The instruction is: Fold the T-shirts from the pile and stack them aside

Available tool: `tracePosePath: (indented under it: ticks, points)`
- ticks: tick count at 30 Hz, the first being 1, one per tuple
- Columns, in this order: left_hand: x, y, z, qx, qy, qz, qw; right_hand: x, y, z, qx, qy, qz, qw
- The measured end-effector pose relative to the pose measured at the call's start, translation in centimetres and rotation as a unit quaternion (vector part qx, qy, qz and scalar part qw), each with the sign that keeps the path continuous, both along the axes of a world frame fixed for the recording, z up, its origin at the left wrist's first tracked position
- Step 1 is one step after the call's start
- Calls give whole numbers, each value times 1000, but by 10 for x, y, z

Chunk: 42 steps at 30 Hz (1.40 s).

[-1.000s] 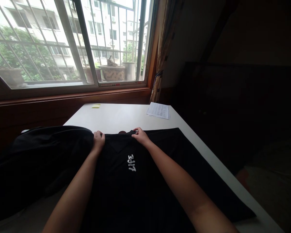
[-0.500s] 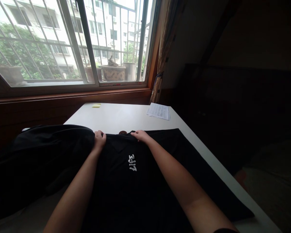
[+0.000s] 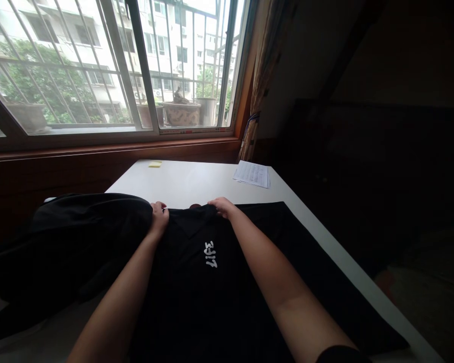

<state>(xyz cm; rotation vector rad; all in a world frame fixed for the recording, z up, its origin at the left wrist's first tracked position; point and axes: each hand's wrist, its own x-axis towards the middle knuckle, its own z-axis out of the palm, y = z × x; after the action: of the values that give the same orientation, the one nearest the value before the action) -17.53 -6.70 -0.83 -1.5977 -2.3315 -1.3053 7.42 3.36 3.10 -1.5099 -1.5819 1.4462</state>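
Observation:
A black garment (image 3: 189, 292) with white lettering lies spread over the white table (image 3: 174, 181). My left hand (image 3: 160, 218) pinches its far edge, beside a bulky heap of black cloth (image 3: 87, 222) at the left. To the right, my right hand (image 3: 222, 206) grips the same far edge, its fingertips closed on the fabric. Between my hands, a small dark brown round object (image 3: 194, 205) shows partly from behind the edge; most of it is hidden by the cloth.
Printed papers (image 3: 251, 174) lie at the table's far right corner, and a yellow sticky pad (image 3: 155, 164) at the far left. Beyond the table are a barred window and a tied curtain (image 3: 251, 121). The right side is very dark.
The view has shifted slightly, moving everything a little to the right in the picture. My right hand has lifted the edge of the cloth slightly; both hands keep their hold.

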Motion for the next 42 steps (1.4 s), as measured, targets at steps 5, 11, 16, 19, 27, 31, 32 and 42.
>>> tracePosePath:
  ticks: [5,11,16,19,27,31,32,42]
  points:
    - [5,-26,17,-26,61,-97,993,6,-2,-5,-44,45,-9,998]
    - [14,-53,42,-193,54,-223,954,6,-2,-9,-60,72,-3,996]
    - [39,-50,53,-279,31,-135,950,8,-5,-13,-75,98,0,992]
    - [53,-46,50,-275,44,-105,955,10,-5,-15,-78,104,10,991]
    - [57,-39,41,-211,-19,-89,973,10,-6,-17,-60,94,51,992]
    - [54,-38,42,-172,-51,-74,981,10,-8,-16,-56,90,56,993]
    - [53,-38,42,-169,-58,-76,981,11,-8,-16,-55,89,56,993]
    - [29,-42,45,-212,37,-87,973,11,-12,-8,-25,37,60,997]
